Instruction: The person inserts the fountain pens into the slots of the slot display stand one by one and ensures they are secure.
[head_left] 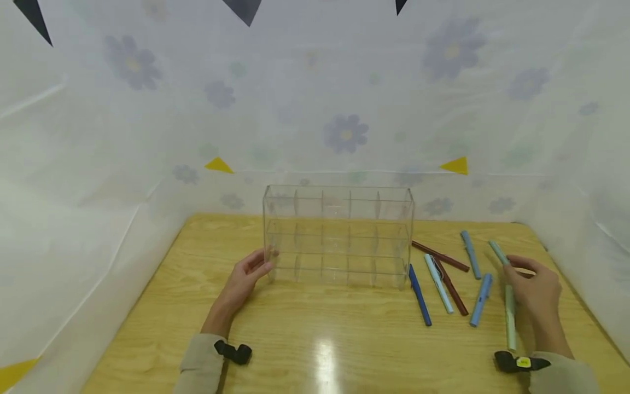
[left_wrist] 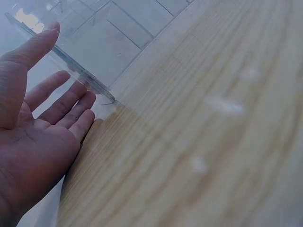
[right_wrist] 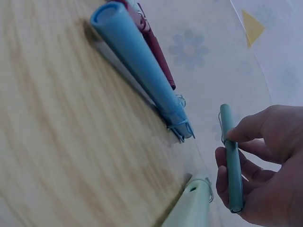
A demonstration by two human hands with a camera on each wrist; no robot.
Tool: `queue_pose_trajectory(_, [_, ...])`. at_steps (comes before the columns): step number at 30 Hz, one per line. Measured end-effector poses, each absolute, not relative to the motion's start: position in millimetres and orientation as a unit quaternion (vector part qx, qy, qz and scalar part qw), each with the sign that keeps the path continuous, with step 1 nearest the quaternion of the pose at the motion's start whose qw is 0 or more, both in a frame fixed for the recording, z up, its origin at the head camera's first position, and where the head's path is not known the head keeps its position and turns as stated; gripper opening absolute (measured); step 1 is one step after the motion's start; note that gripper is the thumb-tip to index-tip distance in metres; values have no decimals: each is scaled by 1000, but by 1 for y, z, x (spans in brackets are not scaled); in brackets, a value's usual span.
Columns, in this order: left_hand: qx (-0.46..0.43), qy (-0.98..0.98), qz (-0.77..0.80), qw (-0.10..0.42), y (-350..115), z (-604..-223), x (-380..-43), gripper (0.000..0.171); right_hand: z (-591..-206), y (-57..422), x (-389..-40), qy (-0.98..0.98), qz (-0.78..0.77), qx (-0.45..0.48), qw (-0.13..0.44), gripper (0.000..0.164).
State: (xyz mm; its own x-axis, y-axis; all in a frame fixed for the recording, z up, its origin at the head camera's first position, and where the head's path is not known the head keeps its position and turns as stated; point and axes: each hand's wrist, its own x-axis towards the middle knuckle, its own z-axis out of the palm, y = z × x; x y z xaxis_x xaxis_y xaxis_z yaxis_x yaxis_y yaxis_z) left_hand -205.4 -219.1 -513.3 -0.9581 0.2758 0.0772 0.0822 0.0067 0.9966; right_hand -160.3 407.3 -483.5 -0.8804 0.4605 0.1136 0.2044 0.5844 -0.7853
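A clear organizer with several compartments stands upright on the table. My left hand is at its lower left corner, thumb near the front edge and fingers extended against the side. At the right, my right hand pinches a green pen between thumb and fingers, raised off the table in the right wrist view. Below that hand lies a second, lighter green pen. To its left are a light blue pen with a clip and another blue pen farther back.
Beside the organizer's right end lie a dark blue pen, a pale blue pen and two dark red pens, one pointing toward the organizer. Flower-patterned sheeting walls in the wooden table at the back and sides.
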Motion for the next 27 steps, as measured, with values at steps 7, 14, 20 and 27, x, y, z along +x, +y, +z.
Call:
queue_pose_trajectory(7, [124,711,688,70,-218,-510,-208,54,-476,404,-159,-847,464,-181,186,33])
queue_pose_trajectory(14, [122,715,685,60,-217,-509,-210,55,-467,395,-164,-834,485,-129,227,42])
queue_pose_trajectory(20, [103,726,677,58,-220,-508,-206,54,-464,382,-167,-826,503,-112,230,41])
queue_pose_trajectory(27, [94,728,675,69,-218,-509,-206,55,-463,376,-162,-829,486,-89,263,40])
